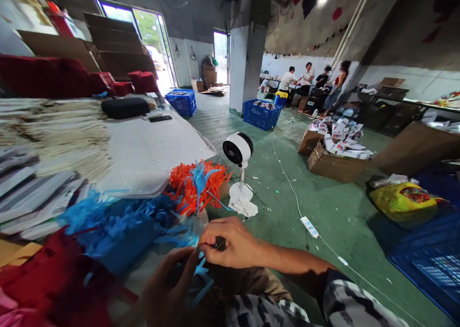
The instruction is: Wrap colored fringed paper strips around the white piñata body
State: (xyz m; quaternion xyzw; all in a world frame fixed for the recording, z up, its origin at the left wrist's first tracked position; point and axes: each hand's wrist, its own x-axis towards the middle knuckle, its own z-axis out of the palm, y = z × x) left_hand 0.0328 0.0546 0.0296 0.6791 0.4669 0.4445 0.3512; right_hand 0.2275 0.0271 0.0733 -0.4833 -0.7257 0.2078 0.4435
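Note:
My right hand (230, 243) is closed in a pinch near the table's front edge, gripping a thin blue strip (203, 272) together with a small dark object I cannot make out. My left hand (168, 288), blurred and low in view, has its fingers curled round the same blue strips just below the right hand. A heap of blue strips (115, 221) lies on the table to the left of both hands. A bundle of orange strips (196, 183) with some blue ones mixed in sits behind them.
A small white fan (237, 151) stands at the table's corner. Stacks of flat cream and grey items (53, 145) and red fabric (43, 279) cover the table's left. Blue crates (261, 114), open cardboard boxes (334, 162), a power strip (309, 226) and several people far off occupy the green floor.

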